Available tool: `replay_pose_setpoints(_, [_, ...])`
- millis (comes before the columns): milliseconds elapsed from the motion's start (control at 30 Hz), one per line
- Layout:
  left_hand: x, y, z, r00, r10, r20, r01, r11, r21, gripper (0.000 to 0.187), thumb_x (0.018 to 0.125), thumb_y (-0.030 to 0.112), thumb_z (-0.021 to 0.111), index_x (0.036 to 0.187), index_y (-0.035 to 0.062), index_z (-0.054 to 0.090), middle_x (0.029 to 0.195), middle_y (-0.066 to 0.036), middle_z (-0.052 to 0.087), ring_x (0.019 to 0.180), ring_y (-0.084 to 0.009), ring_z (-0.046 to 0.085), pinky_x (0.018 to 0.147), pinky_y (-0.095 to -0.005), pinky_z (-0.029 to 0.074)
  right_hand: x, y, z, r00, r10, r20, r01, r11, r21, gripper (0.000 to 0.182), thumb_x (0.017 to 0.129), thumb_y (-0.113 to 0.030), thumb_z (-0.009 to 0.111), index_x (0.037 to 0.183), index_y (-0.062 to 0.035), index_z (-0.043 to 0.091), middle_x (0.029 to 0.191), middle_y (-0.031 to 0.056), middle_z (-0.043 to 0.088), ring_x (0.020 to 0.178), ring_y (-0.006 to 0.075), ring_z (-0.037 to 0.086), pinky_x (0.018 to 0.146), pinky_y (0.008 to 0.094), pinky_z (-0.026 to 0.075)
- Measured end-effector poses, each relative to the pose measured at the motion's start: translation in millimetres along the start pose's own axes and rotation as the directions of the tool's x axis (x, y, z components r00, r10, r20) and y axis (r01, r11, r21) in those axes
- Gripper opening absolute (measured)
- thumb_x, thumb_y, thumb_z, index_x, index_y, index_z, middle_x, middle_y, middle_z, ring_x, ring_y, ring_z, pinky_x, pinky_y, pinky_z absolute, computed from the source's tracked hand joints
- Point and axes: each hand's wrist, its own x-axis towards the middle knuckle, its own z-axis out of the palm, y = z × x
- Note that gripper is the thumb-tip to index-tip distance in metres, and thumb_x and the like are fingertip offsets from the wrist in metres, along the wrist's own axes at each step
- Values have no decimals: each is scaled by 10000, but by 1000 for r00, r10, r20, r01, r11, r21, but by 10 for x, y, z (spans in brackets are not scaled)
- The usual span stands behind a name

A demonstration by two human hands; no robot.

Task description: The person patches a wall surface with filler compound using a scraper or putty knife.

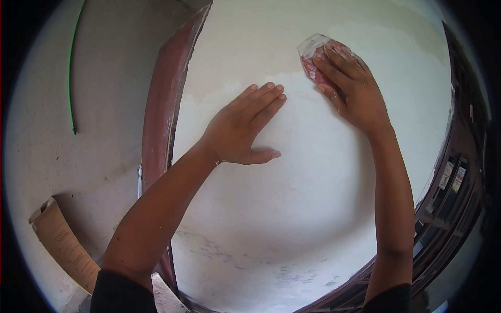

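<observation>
Red-white block: upper right of frame, under our right hand
Long axis: roughly along our fingers, exposed end upper left
Grip: we clasp block
Left hand: open, on white panel

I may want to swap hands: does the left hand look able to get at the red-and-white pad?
Probably yes: only bare pale surface lies between the left hand and the pad, though the right hand covers much of it.

No text can be read; print on the cardboard and the labels is illegible
</observation>
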Motion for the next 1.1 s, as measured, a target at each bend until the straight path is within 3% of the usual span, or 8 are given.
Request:
replay_pose_setpoints(133, [-15, -2, 15, 1000, -3, -4, 3, 1000, -10, 919, 770, 503, 763, 1461, -14, 450, 1525, -151, 452, 1436, -319, 404, 1191, -487, 334, -292, 59, -126, 1000, 2, 12, -2, 1000, -28, 460, 884, -325, 734, 1319, -196, 661, 1435, 69, 578, 1317, 278, 542, 1125, 446, 401])
replay_pose_setpoints(333, [-9, -11, 8, 1000, -1, -8, 1, 1000, -19, 929, 764, 502, 766, 1465, -14, 443, 1525, -148, 453, 1434, -317, 407, 1198, -477, 323, 66, 159, -64, 998, 25, -54, -25, 1000, -4, 457, 896, -308, 726, 1333, -195, 650, 1439, 68, 576, 1316, 286, 542, 1133, 456, 396])
replay_pose_setpoints(433, [0, -9, -1, 1000, 3, 11, -3, 1000, -9, 931, 759, 498, 767, 1464, -16, 442, 1525, -149, 452, 1436, -318, 404, 1200, -475, 319, 63, 162, -14, 998, 55, 1, -55, 998, 8, 448, 901, -307, 722, 1330, -198, 652, 1430, 70, 583, 1317, 283, 542, 1134, 459, 395])
replay_pose_setpoints(633, [-14, 3, 13, 1000, -21, 5, 21, 1000, -14, 922, 759, 482, 764, 1468, -8, 437, 1530, -145, 445, 1444, -314, 392, 1204, -474, 312, -353, 133, -170, 999, 49, -2, -49, 998, -29, 447, 896, -309, 724, 1318, -179, 655, 1423, 79, 586, 1318, 277, 539, 1129, 462, 401])
replay_pose_setpoints(867, [-3, -2, 1, 1000, -15, 16, 15, 1000, -19, 928, 748, 467, 775, 1475, 4, 433, 1531, -140, 442, 1443, -315, 391, 1204, -479, 316, 121, 23, -6, 999, 8, -37, -7, 1000, 28, 431, 913, -295, 704, 1327, -186, 646, 1427, 79, 581, 1307, 283, 548, 1114, 469, 413])
replay_pose_setpoints(1100, [-10, -8, 18, 1000, -16, 3, 16, 1000, -21, 935, 743, 483, 775, 1470, 2, 437, 1525, -140, 448, 1441, -316, 393, 1202, -480, 319, -406, -62, -119, 998, 50, 29, -50, 999, -9, 454, 905, -332, 709, 1335, -203, 645, 1435, 73, 575, 1285, 280, 568, 1131, 491, 391])
